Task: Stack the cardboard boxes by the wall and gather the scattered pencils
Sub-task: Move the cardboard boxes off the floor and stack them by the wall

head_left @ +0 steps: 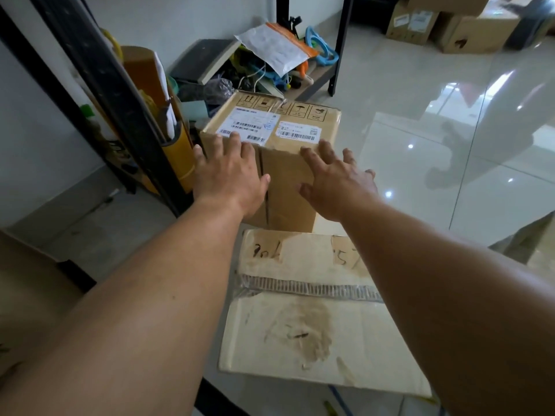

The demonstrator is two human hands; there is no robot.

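To the left of the left fingers stands a black rack [120, 94], its lower shelf crowded with rolls and clutter. The left hand [231, 178] is released, its fingers [236, 145] straight and spread. They lie across the near upper edge of the labelled box [285, 169], with the tips over a shipping label. Whether they press on the cardboard or hover just above it cannot be told.

The box sits directly ahead of and beneath both sets of fingers. Its taped seam runs straight down the near face between the two hands. The wide lens makes its long axis hard to judge, though it seems to stand taller than it is wide. The right hand [338, 183] is also released and splayed at the box's right upper corner, and looks slightly further from contact than the left.

Both hands are placed about evenly, so a two-handed clamp on the side walls looks likely. Nearer than the fingers, a pale box [300, 325] lies flat on the glossy floor [420, 94]. Far beyond the right fingers, more boxes [468, 34] wait.
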